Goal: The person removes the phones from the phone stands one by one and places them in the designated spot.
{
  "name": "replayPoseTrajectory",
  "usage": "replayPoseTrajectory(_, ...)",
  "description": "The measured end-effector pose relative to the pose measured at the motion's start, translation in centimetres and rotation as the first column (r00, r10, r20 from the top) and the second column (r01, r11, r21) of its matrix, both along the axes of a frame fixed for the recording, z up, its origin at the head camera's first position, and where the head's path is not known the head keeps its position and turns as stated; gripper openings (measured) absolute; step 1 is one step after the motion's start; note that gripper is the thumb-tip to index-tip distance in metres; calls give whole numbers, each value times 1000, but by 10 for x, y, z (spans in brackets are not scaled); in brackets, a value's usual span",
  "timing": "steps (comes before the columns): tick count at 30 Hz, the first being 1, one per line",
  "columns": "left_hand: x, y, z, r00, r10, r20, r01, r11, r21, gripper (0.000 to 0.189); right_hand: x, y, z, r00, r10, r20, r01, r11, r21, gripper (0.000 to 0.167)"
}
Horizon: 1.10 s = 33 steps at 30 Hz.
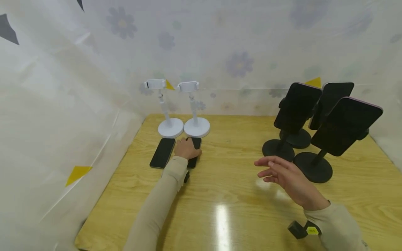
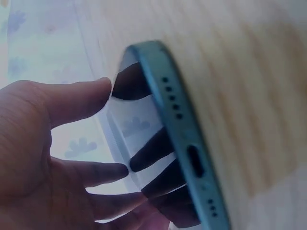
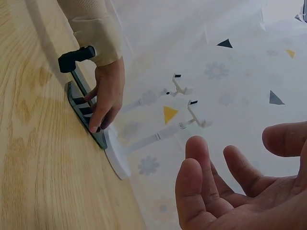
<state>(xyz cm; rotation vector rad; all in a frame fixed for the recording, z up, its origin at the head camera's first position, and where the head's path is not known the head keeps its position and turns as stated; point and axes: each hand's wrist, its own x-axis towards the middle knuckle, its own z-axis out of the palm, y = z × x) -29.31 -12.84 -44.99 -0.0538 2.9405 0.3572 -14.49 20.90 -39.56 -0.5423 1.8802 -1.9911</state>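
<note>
My left hand (image 1: 186, 149) lies over a dark phone (image 1: 192, 162) that is flat on the table, screen up. In the left wrist view its thumb and fingertips come right down to the glossy screen, which mirrors them. The phone's green end (image 2: 168, 103) with its port faces that camera. Beside this phone, to the left, is another dark phone (image 1: 162, 153). My right hand (image 1: 289, 177) hovers over the table with loosely bent fingers and holds nothing. It is nearest the black phone stands at the right.
Two white phone stands (image 1: 170, 127) (image 1: 196, 127) with bare holders stand behind the flat phones. At the right, three black stands (image 1: 313, 167) (image 1: 278, 150) (image 1: 296, 139) each bear a phone (image 1: 347, 125). A flowered sheet (image 1: 204, 52) hangs around the wooden table (image 1: 232, 164).
</note>
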Motion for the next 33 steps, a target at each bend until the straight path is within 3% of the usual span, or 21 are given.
replayPoseTrajectory(9,4,-4,-4,1000,-11,-4,11,1000,-12,76,-6,4,-5,998,-55,30,54,997,53,35)
replayPoseTrajectory(12,7,-3,-5,998,-21,-67,22,1000,12,73,-9,6,-7,989,-144,32,139,981,135,35)
replayPoseTrajectory(15,12,0,-2,985,-34,-167,42,998,47,66,-12,9,-9,969,-247,25,237,951,197,33)
replayPoseTrajectory(19,23,7,8,954,-67,-293,98,991,92,56,-13,9,-13,927,-372,-48,371,891,260,33)
replayPoseTrajectory(26,44,24,29,896,-121,-426,222,956,193,44,-16,1,-15,826,-508,-244,561,699,444,53)
replayPoseTrajectory(29,54,29,38,888,-151,-435,265,940,215,42,-21,0,-14,794,-562,-232,601,670,436,59)
replayPoseTrajectory(33,66,32,47,880,-199,-432,317,922,221,41,-31,-2,-15,733,-661,-161,662,637,394,65)
